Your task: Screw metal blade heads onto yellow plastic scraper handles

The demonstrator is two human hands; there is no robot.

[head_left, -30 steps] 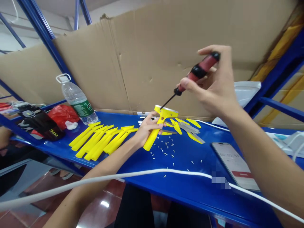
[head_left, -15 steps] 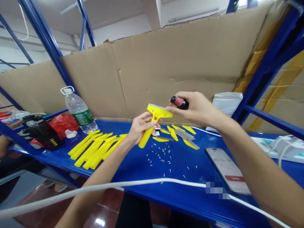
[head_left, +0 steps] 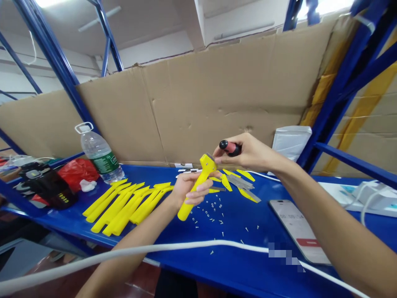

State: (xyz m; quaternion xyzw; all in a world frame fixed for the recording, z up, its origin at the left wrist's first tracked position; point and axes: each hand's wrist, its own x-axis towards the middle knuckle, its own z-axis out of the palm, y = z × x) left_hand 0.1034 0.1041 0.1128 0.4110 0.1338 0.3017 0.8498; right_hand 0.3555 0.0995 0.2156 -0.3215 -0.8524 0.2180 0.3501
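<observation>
My left hand (head_left: 189, 188) is closed around the handle of a yellow scraper (head_left: 201, 180), its head tilted up and turned partly edge-on. Two small screws show on that head. In my right hand (head_left: 245, 151) is a screwdriver (head_left: 230, 147) with a red and black handle; its shaft is hidden by the fingers. The right fingertips are close to the scraper's head, and whether they touch it I cannot tell. Behind and to the right lie loose yellow blade covers (head_left: 226, 182) and grey metal blades (head_left: 240, 182). Tiny screws and nuts (head_left: 214, 211) are scattered below.
Several yellow scraper handles (head_left: 124, 209) lie in a row at left. Beyond them stand a water bottle (head_left: 102, 157), a red bag (head_left: 79, 173) and a black flask (head_left: 46, 186). A phone (head_left: 297, 227) lies at right, near a power strip (head_left: 338, 194). A white cable (head_left: 173, 243) crosses the foreground.
The scraper has turned in my left hand from facing me to nearly edge-on, and the fingers now wrap its handle. My right hand with the screwdriver has come slightly lower and left.
</observation>
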